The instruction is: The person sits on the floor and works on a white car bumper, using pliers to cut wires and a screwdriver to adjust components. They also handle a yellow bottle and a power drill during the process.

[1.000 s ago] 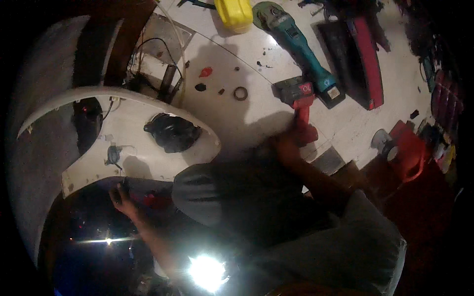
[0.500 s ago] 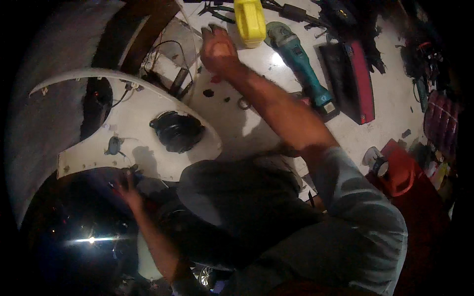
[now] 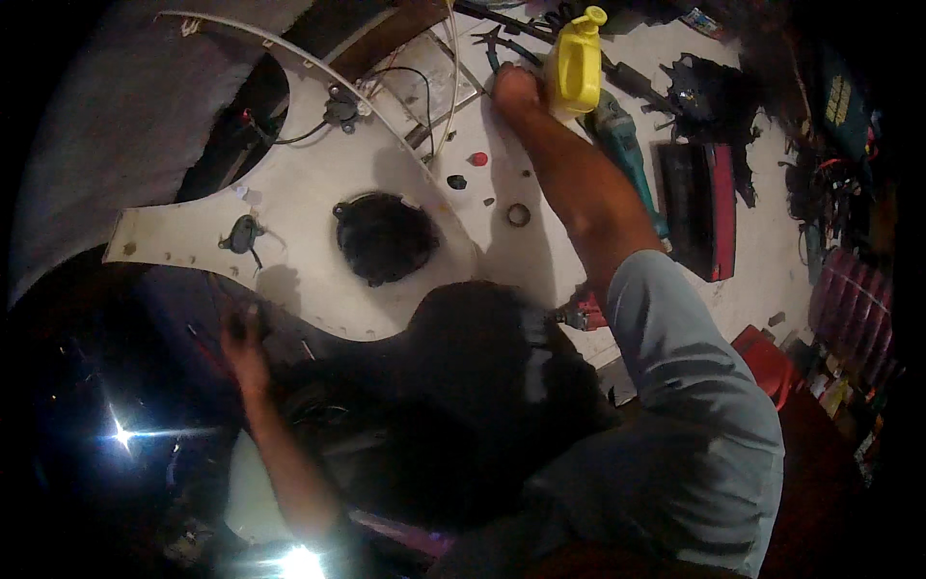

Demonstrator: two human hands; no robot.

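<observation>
My right hand reaches to the far side of the white surface, its fingers closed around a dark handle of the pliers. A yellow jug stands just right of that hand. My left hand lies low at the left against a dark glossy surface. Its fingers look apart, though dim light blurs them. Beyond it is a large curved white panel with a round black part and small dark fittings, one of them a wired piece.
Right of my forearm lie a teal power tool and a black-and-pink box. A metal ring and a red cap rest on the white surface. A red tool shows under my arm. Dark clutter lines the right side.
The view has shifted, so the things appear farther right. My right hand has moved up to the pliers and closed on a handle. My left hand stays by the dark surface.
</observation>
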